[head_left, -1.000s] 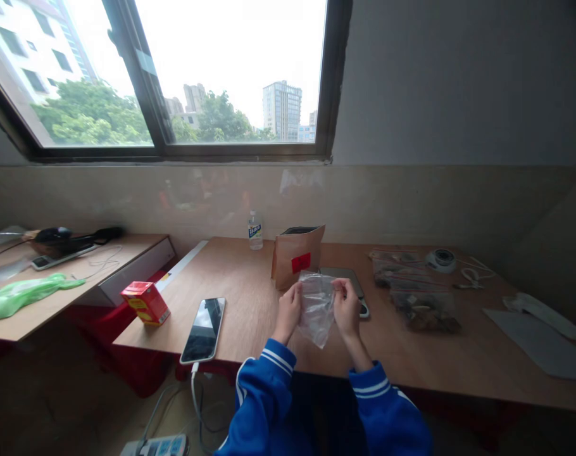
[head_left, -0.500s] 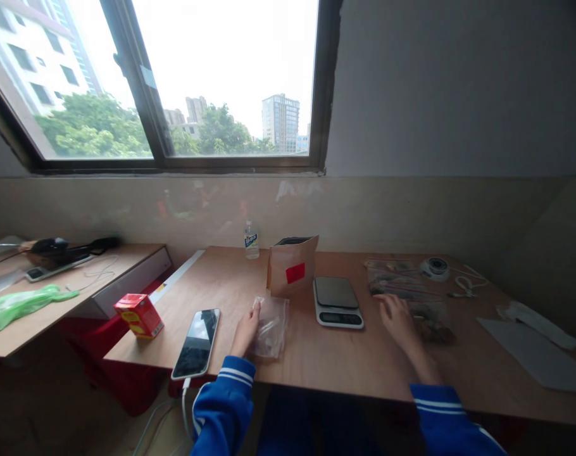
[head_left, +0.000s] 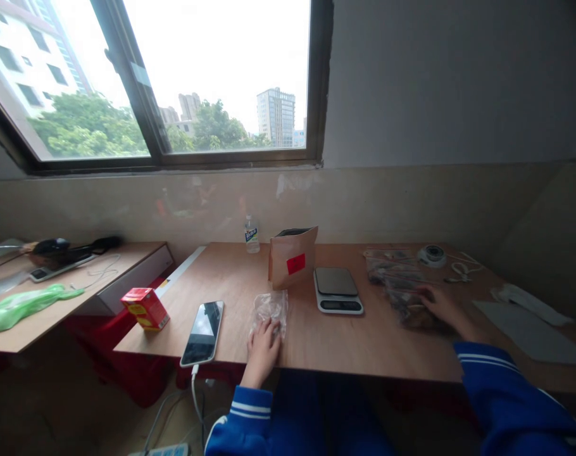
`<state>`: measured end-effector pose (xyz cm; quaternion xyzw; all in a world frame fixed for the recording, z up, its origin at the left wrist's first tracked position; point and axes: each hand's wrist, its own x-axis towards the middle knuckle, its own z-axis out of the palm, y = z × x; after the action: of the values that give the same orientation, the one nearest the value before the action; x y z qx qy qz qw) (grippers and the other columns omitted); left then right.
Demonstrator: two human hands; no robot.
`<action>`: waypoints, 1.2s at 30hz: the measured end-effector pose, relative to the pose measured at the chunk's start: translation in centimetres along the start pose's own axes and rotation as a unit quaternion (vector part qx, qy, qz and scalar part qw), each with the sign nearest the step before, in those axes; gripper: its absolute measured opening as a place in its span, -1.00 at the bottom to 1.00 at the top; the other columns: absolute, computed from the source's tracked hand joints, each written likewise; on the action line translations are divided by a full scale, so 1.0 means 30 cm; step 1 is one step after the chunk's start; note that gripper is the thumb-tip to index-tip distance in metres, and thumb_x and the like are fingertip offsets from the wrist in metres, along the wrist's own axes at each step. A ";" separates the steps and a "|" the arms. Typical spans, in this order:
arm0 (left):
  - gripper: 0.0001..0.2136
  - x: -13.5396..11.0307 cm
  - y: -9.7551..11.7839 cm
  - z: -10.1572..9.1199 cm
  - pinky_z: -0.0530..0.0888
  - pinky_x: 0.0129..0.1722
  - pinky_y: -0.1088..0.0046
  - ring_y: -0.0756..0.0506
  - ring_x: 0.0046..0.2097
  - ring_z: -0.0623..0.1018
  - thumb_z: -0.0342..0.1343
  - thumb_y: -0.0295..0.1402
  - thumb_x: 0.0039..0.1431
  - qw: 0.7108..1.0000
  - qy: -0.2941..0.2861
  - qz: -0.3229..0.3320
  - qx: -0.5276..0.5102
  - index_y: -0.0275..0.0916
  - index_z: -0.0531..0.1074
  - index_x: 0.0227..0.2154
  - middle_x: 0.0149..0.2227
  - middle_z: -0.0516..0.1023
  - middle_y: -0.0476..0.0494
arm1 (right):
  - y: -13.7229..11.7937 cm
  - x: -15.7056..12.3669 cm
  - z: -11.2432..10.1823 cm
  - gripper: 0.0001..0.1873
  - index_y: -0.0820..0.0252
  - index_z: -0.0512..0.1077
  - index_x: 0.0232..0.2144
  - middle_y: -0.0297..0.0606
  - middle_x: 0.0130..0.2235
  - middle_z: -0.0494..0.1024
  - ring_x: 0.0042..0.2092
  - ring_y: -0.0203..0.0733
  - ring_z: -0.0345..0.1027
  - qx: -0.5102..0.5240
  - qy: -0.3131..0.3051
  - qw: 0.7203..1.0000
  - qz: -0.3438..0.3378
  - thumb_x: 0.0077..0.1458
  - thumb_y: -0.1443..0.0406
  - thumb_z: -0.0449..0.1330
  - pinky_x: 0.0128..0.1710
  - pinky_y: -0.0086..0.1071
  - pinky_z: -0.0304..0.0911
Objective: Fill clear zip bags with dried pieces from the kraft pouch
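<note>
Two hands are at the wooden counter (head_left: pixel 326 345): the left hand (head_left: pixel 263 347) lies palm down, fingers loosely spread on a clear plastic bag (head_left: pixel 270 305); the right hand (head_left: pixel 435 303) is at the filled bags (head_left: pixel 395 278), too blurred to tell whether it pinches one. Between them sits a scale (head_left: pixel 336 282). Behind the counter, a beige lower wall (head_left: pixel 387 202) runs beneath a window (head_left: pixel 231 76).
</note>
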<state>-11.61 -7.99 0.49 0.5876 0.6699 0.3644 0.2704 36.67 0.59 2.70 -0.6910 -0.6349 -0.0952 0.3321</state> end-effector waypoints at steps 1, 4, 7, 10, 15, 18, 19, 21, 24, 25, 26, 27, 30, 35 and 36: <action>-0.73 0.001 -0.002 0.002 -0.02 0.23 0.03 -0.27 0.23 0.24 0.08 -0.40 0.01 1.000 -0.001 -0.001 -0.004 -0.09 0.52 -0.19 0.11 0.41 -0.20 | -0.005 -0.001 -0.015 -0.89 0.10 0.49 -0.62 -0.02 -0.38 0.58 -0.32 0.09 0.44 -0.026 -0.008 1.000 0.007 -0.16 0.31 0.16 -0.34 -0.09 0.24; -0.73 0.008 0.008 -0.011 -0.10 0.25 0.02 -0.26 0.26 0.19 0.07 -0.41 0.03 1.000 -0.010 0.010 -0.026 -0.10 0.51 -0.19 0.11 0.41 -0.19 | -0.030 0.000 -0.084 -0.91 0.10 0.47 -0.70 0.06 -0.40 0.56 -0.33 0.17 0.41 -0.049 -0.069 0.996 0.040 -0.23 0.31 0.23 -0.34 -0.03 0.19; -0.71 0.001 0.040 -0.043 -0.18 0.26 0.02 -0.24 0.28 0.17 0.03 -0.39 0.09 0.996 0.023 0.037 -0.079 -0.08 0.48 -0.12 0.12 0.41 -0.16 | -0.113 -0.037 -0.178 -0.84 0.07 0.49 -0.64 -0.06 -0.45 0.54 -0.39 0.07 0.40 0.036 -0.058 0.996 0.063 -0.17 0.17 0.19 -0.36 -0.11 0.24; -0.73 -0.036 0.109 -0.074 0.08 0.22 0.11 -0.21 0.17 0.34 -0.04 -0.30 0.16 0.984 0.051 0.047 -0.166 -0.13 0.48 -0.13 0.03 0.49 -0.17 | -0.304 -0.125 -0.240 -0.61 0.09 0.53 -0.47 -0.09 -0.39 0.53 -0.38 0.03 0.40 0.108 0.044 0.990 0.076 -0.07 -0.03 0.08 -0.37 -0.16 0.27; -0.67 -0.148 0.280 -0.055 0.43 -0.15 0.33 -0.14 -0.19 0.54 -0.08 -0.12 0.21 0.933 -0.167 0.062 -0.314 -0.22 0.46 -0.20 -0.21 0.56 -0.21 | -0.726 -0.285 -0.216 -0.57 0.15 0.52 -0.38 -0.08 -0.32 0.58 -0.30 0.02 0.44 0.279 0.020 0.954 0.112 0.01 -0.05 0.09 -0.29 -0.22 0.31; -0.69 -0.200 0.341 -0.011 0.42 -0.24 0.40 -0.08 -0.30 0.51 -0.07 -0.09 0.21 0.916 -0.185 0.061 -0.351 -0.22 0.42 -0.25 -0.33 0.52 -0.13 | -0.896 -0.337 -0.196 -0.66 0.15 0.50 -0.37 -0.18 -0.37 0.58 -0.34 -0.07 0.46 0.417 -0.185 0.888 0.063 0.05 0.02 0.13 -0.34 -0.31 0.33; -0.70 -0.209 0.349 0.002 0.42 -0.26 0.42 -0.07 -0.32 0.49 -0.07 -0.09 0.21 0.916 -0.170 0.057 -0.360 -0.21 0.40 -0.29 -0.36 0.50 -0.10 | -0.930 -0.346 -0.194 -0.68 0.15 0.50 -0.38 -0.22 -0.40 0.58 -0.36 -0.10 0.45 0.438 -0.225 0.869 0.044 0.06 0.04 0.13 -0.36 -0.34 0.32; -0.70 -0.217 0.352 0.021 0.41 -0.26 0.44 -0.05 -0.32 0.46 -0.09 -0.08 0.21 0.920 -0.134 0.050 -0.364 -0.21 0.37 -0.33 -0.37 0.46 -0.08 | -0.969 -0.355 -0.198 -0.71 0.15 0.49 -0.42 -0.26 -0.44 0.56 -0.38 -0.16 0.43 0.448 -0.255 0.857 0.016 0.07 0.07 0.15 -0.38 -0.38 0.29; -0.69 -0.212 0.341 0.034 0.39 -0.20 0.44 -0.06 -0.26 0.44 -0.11 -0.08 0.23 0.931 -0.108 0.054 -0.343 -0.21 0.36 -0.32 -0.31 0.45 -0.08 | -0.978 -0.357 -0.197 -0.75 0.15 0.47 -0.48 -0.30 -0.46 0.54 -0.40 -0.22 0.39 0.432 -0.257 0.864 -0.006 0.07 0.13 0.16 -0.40 -0.42 0.24; -0.69 -0.209 0.338 0.037 0.39 -0.18 0.44 -0.06 -0.25 0.43 -0.12 -0.08 0.23 0.934 -0.109 0.060 -0.335 -0.21 0.36 -0.30 -0.30 0.46 -0.08 | -0.975 -0.358 -0.191 -0.76 0.16 0.46 -0.51 -0.31 -0.48 0.53 -0.42 -0.24 0.38 0.429 -0.262 0.864 -0.010 0.08 0.15 0.15 -0.41 -0.43 0.23; -0.68 -0.208 0.335 0.040 0.38 -0.15 0.42 -0.06 -0.24 0.43 -0.14 -0.09 0.24 0.937 -0.110 0.066 -0.325 -0.22 0.36 -0.29 -0.29 0.46 -0.09 | -0.971 -0.360 -0.182 -0.77 0.17 0.44 -0.53 -0.33 -0.50 0.50 -0.44 -0.26 0.36 0.426 -0.265 0.865 -0.014 0.07 0.17 0.16 -0.43 -0.44 0.22; -0.68 -0.206 0.333 0.044 0.37 -0.12 0.40 -0.07 -0.22 0.44 -0.14 -0.10 0.25 0.941 -0.108 0.070 -0.314 -0.23 0.37 -0.27 -0.28 0.47 -0.10 | -0.966 -0.363 -0.170 -0.77 0.18 0.41 -0.56 -0.34 -0.52 0.48 -0.45 -0.27 0.34 0.424 -0.265 0.866 -0.017 0.05 0.20 0.17 -0.44 -0.45 0.20; -0.68 -0.204 0.322 0.060 0.32 -0.02 0.35 -0.12 -0.11 0.43 -0.13 -0.12 0.25 0.954 -0.089 0.063 -0.279 -0.25 0.38 -0.24 -0.22 0.47 -0.16 | -0.950 -0.373 -0.133 -0.76 0.19 0.32 -0.63 -0.37 -0.54 0.41 -0.47 -0.30 0.29 0.430 -0.257 0.865 -0.015 -0.02 0.25 0.22 -0.47 -0.47 0.18; -0.67 -0.196 0.302 0.075 0.38 -0.17 0.37 -0.10 -0.22 0.46 -0.17 -0.11 0.26 0.958 -0.107 0.070 -0.258 -0.23 0.37 -0.29 -0.30 0.45 -0.13 | -0.921 -0.382 -0.131 -0.77 0.21 0.41 -0.55 -0.30 -0.49 0.50 -0.39 -0.22 0.40 0.453 -0.292 0.842 0.035 0.03 0.19 0.21 -0.38 -0.43 0.26; -0.67 -0.195 0.300 0.075 0.39 -0.20 0.38 -0.10 -0.24 0.46 -0.17 -0.10 0.26 0.957 -0.111 0.073 -0.258 -0.23 0.37 -0.29 -0.31 0.44 -0.12 | -0.914 -0.382 -0.140 -0.77 0.21 0.44 -0.52 -0.28 -0.46 0.52 -0.36 -0.19 0.42 0.455 -0.296 0.839 0.036 0.03 0.17 0.21 -0.35 -0.41 0.27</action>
<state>-3.55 -12.97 6.04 0.5820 0.4742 0.4762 0.4579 10.07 -11.93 8.83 -0.4796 -0.6495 0.4255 0.4088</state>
